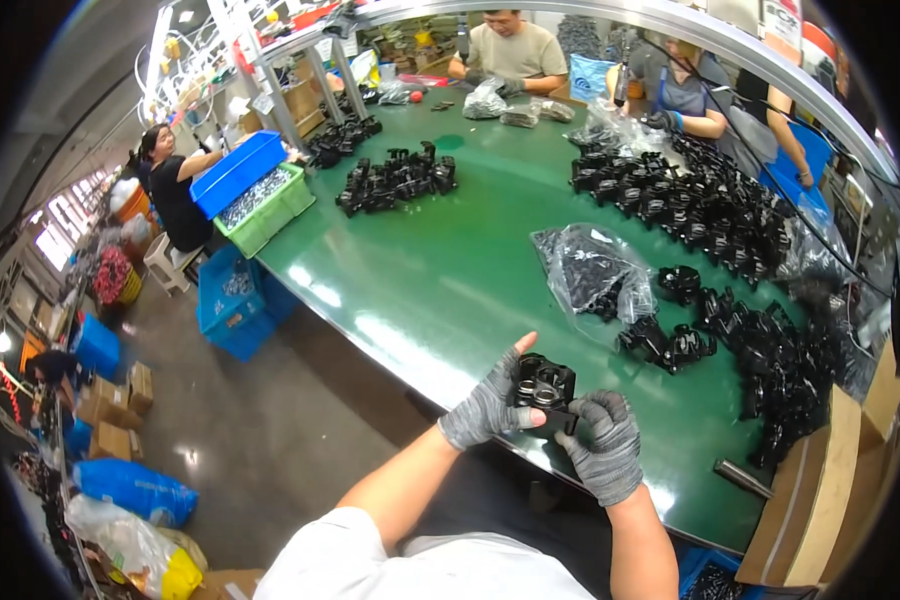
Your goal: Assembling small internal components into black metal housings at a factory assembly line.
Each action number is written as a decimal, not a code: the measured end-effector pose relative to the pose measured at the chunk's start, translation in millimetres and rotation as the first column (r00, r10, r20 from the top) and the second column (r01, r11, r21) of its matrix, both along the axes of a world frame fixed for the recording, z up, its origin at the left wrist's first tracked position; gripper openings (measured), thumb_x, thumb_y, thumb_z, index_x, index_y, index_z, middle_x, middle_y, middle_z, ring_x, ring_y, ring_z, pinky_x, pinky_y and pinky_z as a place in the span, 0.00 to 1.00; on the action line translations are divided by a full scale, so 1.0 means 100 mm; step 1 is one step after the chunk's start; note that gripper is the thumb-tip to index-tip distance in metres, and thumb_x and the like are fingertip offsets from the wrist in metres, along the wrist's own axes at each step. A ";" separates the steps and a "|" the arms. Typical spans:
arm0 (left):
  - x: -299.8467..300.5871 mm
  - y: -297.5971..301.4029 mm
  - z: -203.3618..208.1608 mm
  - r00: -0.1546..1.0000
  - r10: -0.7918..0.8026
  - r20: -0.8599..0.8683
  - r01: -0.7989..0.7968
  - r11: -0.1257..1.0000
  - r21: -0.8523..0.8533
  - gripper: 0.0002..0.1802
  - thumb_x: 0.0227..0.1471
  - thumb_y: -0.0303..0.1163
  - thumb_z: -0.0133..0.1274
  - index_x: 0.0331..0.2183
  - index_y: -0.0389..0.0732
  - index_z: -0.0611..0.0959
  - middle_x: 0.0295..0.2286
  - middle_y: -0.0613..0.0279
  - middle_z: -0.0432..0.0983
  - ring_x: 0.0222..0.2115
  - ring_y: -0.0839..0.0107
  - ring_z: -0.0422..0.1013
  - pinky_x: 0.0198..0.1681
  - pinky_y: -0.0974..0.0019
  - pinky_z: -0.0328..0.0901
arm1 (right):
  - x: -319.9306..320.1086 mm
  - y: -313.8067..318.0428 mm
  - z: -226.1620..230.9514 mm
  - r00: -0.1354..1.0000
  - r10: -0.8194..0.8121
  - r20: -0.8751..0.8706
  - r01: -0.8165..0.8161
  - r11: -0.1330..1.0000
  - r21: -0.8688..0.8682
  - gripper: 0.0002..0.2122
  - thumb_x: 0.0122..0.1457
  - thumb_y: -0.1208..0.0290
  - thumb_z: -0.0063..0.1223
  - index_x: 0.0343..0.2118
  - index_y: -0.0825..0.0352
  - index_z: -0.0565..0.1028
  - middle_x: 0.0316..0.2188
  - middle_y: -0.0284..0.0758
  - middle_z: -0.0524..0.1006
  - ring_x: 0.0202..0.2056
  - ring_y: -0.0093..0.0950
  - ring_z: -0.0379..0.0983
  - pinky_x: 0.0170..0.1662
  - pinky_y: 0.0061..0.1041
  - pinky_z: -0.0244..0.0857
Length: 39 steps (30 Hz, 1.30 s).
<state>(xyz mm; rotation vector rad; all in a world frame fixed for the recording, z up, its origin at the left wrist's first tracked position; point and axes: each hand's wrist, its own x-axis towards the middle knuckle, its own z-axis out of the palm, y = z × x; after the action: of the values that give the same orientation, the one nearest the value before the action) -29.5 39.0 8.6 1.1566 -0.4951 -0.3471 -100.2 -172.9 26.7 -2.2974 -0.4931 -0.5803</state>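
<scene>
Both my hands wear grey knit gloves and hold one black plastic part point(544, 385) with two round sockets over the near edge of the green table point(440, 290). My left hand point(490, 405) grips its left side, thumb raised. My right hand point(605, 445) closes on its lower right corner. A clear bag of small black pieces point(590, 272) lies just beyond, and more black parts point(670, 345) sit to its right.
Heaps of black parts point(700, 205) run along the table's right side, another cluster point(395, 180) at the far left. A metal rod point(740, 478) lies near a cardboard box point(820, 490). Blue and green bins point(255, 190) stand at the left. Other people work at the far end.
</scene>
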 end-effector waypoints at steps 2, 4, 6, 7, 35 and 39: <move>0.04 0.07 0.02 0.989 0.088 0.121 -0.111 0.974 0.200 0.59 0.41 0.41 0.74 0.68 0.42 0.58 0.54 0.53 0.70 0.54 0.60 0.69 0.61 0.57 0.63 | 0.06 0.01 -0.07 1.000 -0.030 0.004 0.031 0.996 -0.079 0.26 0.40 0.72 0.71 0.46 0.61 0.77 0.44 0.42 0.74 0.47 0.44 0.71 0.51 0.43 0.67; 0.14 0.16 0.03 0.919 0.109 0.380 -0.316 0.779 0.541 0.61 0.37 0.38 0.77 0.67 0.42 0.60 0.54 0.52 0.70 0.56 0.57 0.68 0.62 0.57 0.61 | 0.09 0.03 -0.11 0.997 -0.038 -0.065 0.029 0.991 -0.133 0.27 0.41 0.72 0.71 0.48 0.62 0.76 0.45 0.44 0.74 0.47 0.45 0.71 0.52 0.43 0.66; 0.29 0.28 -0.11 0.884 0.178 0.432 -0.410 0.739 0.535 0.61 0.37 0.40 0.77 0.67 0.41 0.60 0.54 0.51 0.70 0.56 0.57 0.68 0.62 0.58 0.61 | 0.15 0.05 -0.15 0.981 -0.101 -0.163 0.059 0.969 -0.241 0.29 0.42 0.72 0.69 0.52 0.63 0.75 0.47 0.46 0.73 0.49 0.46 0.70 0.53 0.43 0.66; 0.39 0.35 -0.19 0.835 0.229 0.500 -0.501 0.693 0.518 0.61 0.36 0.41 0.78 0.66 0.41 0.61 0.54 0.50 0.71 0.56 0.57 0.68 0.62 0.59 0.61 | 0.18 0.06 -0.16 0.979 -0.094 -0.183 0.048 0.969 -0.243 0.29 0.42 0.72 0.69 0.52 0.63 0.75 0.47 0.46 0.73 0.49 0.46 0.70 0.53 0.43 0.66; 3.09 1.55 -0.31 0.294 0.404 0.866 -0.784 -0.417 0.460 0.50 0.41 0.41 0.73 0.64 0.48 0.67 0.58 0.50 0.69 0.58 0.56 0.67 0.63 0.52 0.62 | 0.24 0.07 -0.18 0.952 -0.143 -0.271 0.114 0.986 -0.119 0.19 0.43 0.72 0.66 0.42 0.65 0.80 0.46 0.42 0.76 0.49 0.42 0.71 0.55 0.40 0.66; 3.16 1.69 -0.24 0.440 -0.071 0.895 -0.867 -0.296 0.402 0.35 0.51 0.47 0.64 0.59 0.51 0.75 0.56 0.54 0.70 0.59 0.51 0.64 0.64 0.53 0.58 | 0.24 0.10 -0.16 0.957 -0.104 -0.271 0.082 0.993 -0.090 0.19 0.43 0.71 0.66 0.42 0.65 0.80 0.46 0.42 0.76 0.48 0.42 0.71 0.54 0.40 0.66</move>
<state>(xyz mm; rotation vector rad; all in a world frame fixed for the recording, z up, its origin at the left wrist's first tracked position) 286.6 207.6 -15.4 3.0199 -0.1549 0.8374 -76.6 -162.7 10.6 -2.4370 -0.2778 -0.2808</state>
